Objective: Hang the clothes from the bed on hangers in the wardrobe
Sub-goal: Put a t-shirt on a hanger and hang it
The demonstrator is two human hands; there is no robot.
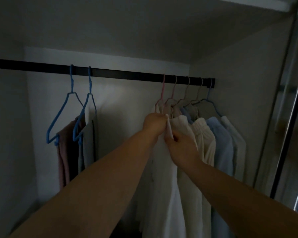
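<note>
Both arms extended; left hand (155, 123) and right hand (180, 146) pinch white garment (162, 177) under pink hanger (162, 93); fingertips obscured in dim light.

head view: sitting at head height, facing forward and slightly upward into the wardrobe (230, 54), looking closely at the rail (119, 73).
</note>
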